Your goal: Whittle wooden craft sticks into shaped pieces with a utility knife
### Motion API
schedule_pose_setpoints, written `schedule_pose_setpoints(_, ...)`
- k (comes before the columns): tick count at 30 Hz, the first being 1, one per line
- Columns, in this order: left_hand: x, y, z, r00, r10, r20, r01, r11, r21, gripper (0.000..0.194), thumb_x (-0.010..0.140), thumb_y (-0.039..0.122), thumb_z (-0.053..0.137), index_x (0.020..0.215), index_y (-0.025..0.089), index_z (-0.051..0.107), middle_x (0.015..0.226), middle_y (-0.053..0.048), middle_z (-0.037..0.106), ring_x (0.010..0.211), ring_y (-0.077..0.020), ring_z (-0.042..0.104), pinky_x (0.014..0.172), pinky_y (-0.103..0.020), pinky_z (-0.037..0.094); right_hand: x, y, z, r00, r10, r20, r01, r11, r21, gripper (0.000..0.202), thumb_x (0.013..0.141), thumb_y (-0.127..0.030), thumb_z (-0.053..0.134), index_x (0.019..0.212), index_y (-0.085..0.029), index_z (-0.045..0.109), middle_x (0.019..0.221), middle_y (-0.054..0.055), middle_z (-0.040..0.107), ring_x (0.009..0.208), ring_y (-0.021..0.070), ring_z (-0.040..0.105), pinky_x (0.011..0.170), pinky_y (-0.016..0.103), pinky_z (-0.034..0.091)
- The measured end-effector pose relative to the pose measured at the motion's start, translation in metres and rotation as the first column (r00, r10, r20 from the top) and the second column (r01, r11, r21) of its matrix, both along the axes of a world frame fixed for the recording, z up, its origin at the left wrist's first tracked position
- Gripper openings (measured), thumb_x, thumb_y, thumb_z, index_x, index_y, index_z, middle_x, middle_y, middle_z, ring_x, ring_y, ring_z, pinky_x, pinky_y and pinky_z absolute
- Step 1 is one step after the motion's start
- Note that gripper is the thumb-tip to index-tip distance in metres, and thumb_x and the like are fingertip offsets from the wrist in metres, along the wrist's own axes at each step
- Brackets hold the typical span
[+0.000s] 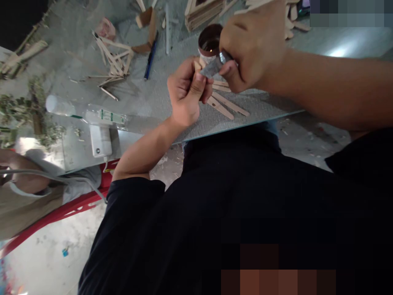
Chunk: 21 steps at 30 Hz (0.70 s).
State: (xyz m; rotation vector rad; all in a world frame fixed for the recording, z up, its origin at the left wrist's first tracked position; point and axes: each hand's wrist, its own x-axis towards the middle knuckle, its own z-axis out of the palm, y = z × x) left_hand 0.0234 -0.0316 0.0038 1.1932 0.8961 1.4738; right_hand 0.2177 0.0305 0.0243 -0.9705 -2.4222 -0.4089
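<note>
A small, pale, flat wooden piece point(197, 66) sits at the upper centre of the frame, pinched in the left hand point(186, 91), its fingers curled and thumb pressed down. It should be light, dry and fairly stiff, apt to split if bent hard; the flat faces look the safest hold. The right hand point(250, 53) is wrapped round a grey, flat-ended metal tool point(211, 67), probably rigid and slicker than the wood. Its tip is at the left thumb; whether it touches the wood, I cannot tell.

Just behind the hands is a brown, round, open container point(209, 39) with a glossy inside. Below them, slim, round-ended wooden sticks point(221, 108) fan across the grey, fine-textured tabletop point(147, 104). At upper left, a loose tangle of thin wooden strips point(115, 61) looks fragile; lower, a clear plastic bottle point(102, 116) lies sideways.
</note>
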Motion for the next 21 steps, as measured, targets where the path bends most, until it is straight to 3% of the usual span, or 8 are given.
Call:
schedule_pose_setpoints(3,0.000,0.004,-0.008,1.000,-0.011,0.003,0.011,1.000,0.024,0.042,0.119,0.029,0.050,0.077,0.022,0.055,0.073,0.004,0.054,0.048,-0.0066,0.043,0.054,-0.022,0.038,-0.003,-0.003,0.001,1.000,-0.027,0.011,0.027,1.000,-0.011,0.109,0.103,-0.080,-0.011,0.119,-0.012,0.073,0.103,0.017,0.074,0.086,0.0310,0.074,0.071,0.043,0.041)
schedule_pose_setpoints(6,0.003,0.008,-0.012,0.999,0.015,0.043,-0.015,1.000,-0.004,0.044,0.117,0.031,0.057,0.074,0.022,0.051,0.069,0.005,0.047,0.046,-0.0075,0.043,0.053,-0.024,0.038,-0.006,-0.008,0.006,0.996,-0.039,0.075,0.044,0.997,-0.068,0.110,0.103,-0.081,-0.011,0.125,-0.011,0.071,0.111,0.020,0.073,0.092,0.0342,0.074,0.075,0.045,0.045)
schedule_pose_setpoints(11,0.008,0.011,-0.007,0.993,-0.003,0.118,0.006,1.000,-0.026,0.037,0.114,0.038,0.063,0.081,0.024,0.052,0.073,0.005,0.045,0.050,-0.0073,0.043,0.055,-0.024,0.039,-0.011,-0.012,0.017,0.995,-0.078,0.059,0.087,0.982,-0.167,0.096,0.107,-0.083,0.009,0.131,-0.012,0.070,0.118,0.019,0.074,0.098,0.0366,0.074,0.081,0.046,0.048)
schedule_pose_setpoints(14,0.007,0.013,-0.003,0.993,-0.064,0.100,0.066,0.998,-0.018,0.031,0.111,0.047,0.066,0.089,0.026,0.058,0.072,0.005,0.037,0.052,-0.0082,0.033,0.052,-0.022,0.028,-0.013,-0.011,0.018,0.996,-0.076,0.036,0.080,0.985,-0.154,0.094,0.108,-0.083,0.015,0.126,-0.010,0.071,0.114,0.020,0.075,0.096,0.0380,0.075,0.079,0.046,0.048)
schedule_pose_setpoints(18,0.003,0.014,-0.002,0.971,-0.220,0.098,0.216,0.975,0.041,0.027,0.098,0.047,0.075,0.085,0.028,0.061,0.066,0.006,0.026,0.053,-0.0105,0.013,0.049,-0.025,0.014,-0.011,-0.012,0.017,0.997,-0.054,0.052,0.063,0.980,-0.188,0.091,0.108,-0.083,0.022,0.127,-0.008,0.071,0.113,0.021,0.076,0.095,0.0393,0.075,0.078,0.047,0.050)
schedule_pose_setpoints(21,0.000,0.012,0.000,0.980,-0.185,0.078,0.190,0.979,-0.073,0.041,0.093,0.054,0.082,0.079,0.026,0.056,0.064,0.007,0.022,0.048,-0.0082,0.017,0.048,-0.025,0.014,-0.010,-0.013,0.016,0.998,-0.055,0.040,0.061,0.985,-0.160,0.092,0.106,-0.084,0.021,0.122,-0.010,0.072,0.109,0.020,0.076,0.091,0.0390,0.075,0.077,0.048,0.051)
